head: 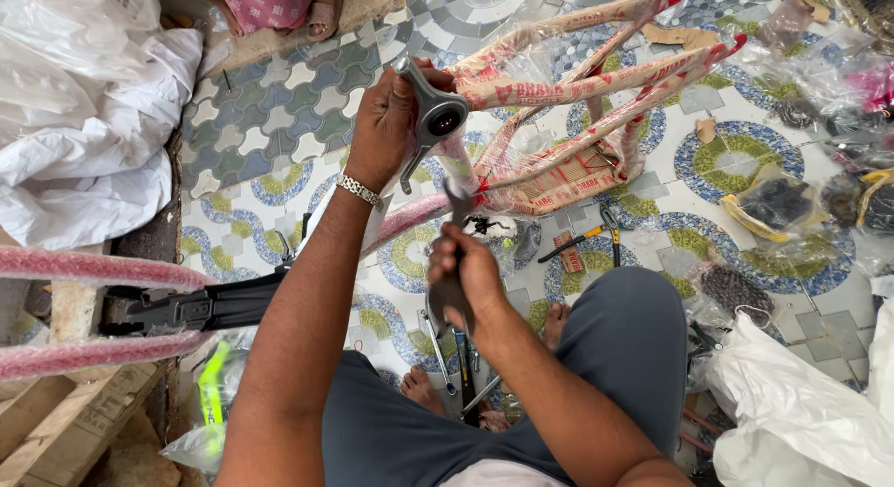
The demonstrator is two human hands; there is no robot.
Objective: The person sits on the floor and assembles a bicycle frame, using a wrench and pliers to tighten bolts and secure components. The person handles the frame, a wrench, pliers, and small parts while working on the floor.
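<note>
My left hand (pixel 384 124) is shut around a grey metal crank arm (pixel 434 114) at the bottom bracket of a bicycle frame (pixel 596 87) wrapped in red-printed clear plastic. The frame lies tilted on the tiled floor ahead of me. My right hand (pixel 464 275) grips a dark tool (pixel 453 263) whose upper end points up toward the bracket, just below the crank. A metal bracelet sits on my left wrist.
Pliers with yellow handles (pixel 589 237) and loose wrenches (pixel 438 349) lie on the patterned floor by my feet. White plastic sacks (pixel 84 142) pile at left, bagged parts (pixel 782 203) at right. Another wrapped frame and black part (pixel 196 310) sit at lower left. A person's feet (pixel 321 17) show at top.
</note>
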